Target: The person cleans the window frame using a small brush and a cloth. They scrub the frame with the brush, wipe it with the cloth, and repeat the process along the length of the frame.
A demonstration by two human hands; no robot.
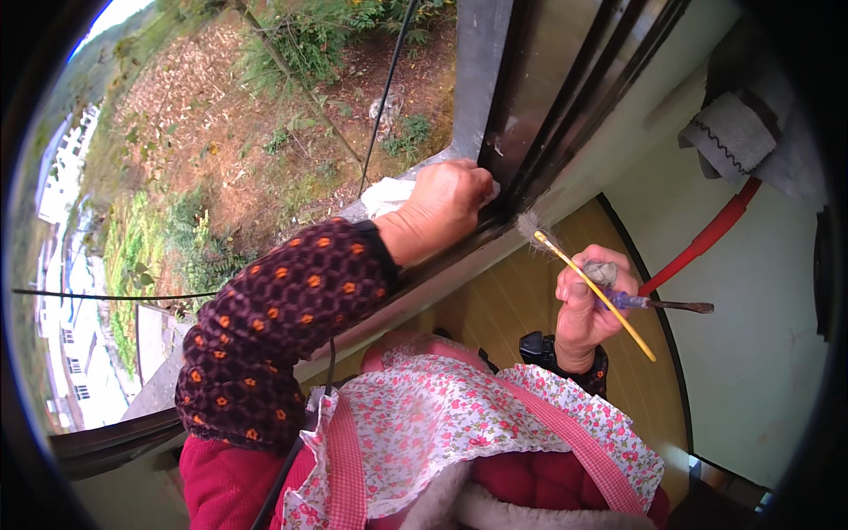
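My left hand (442, 201) is closed and pressed down at the corner of the dark window frame (521, 177), by the sliding tracks. A crumpled white cloth (387, 196) sticks out from under it toward the outer sill. To the right, my right hand (590, 296) is closed around a thin yellow stick (632, 334) with grey fuzz at its upper end. The same hand holds a slim tool (680, 306) with a translucent purple handle and a dark, flared tip. A small grey wad (601, 272) is tucked among its fingers.
The window stands open onto a slope with plants, buildings and black cables (115, 295). At right, a red pole (707, 240) with grey fabric (738, 132) around its top leans by the pale wall (751, 380). Wooden floor (481, 309) lies below; my floral apron (424, 433) fills the near side.
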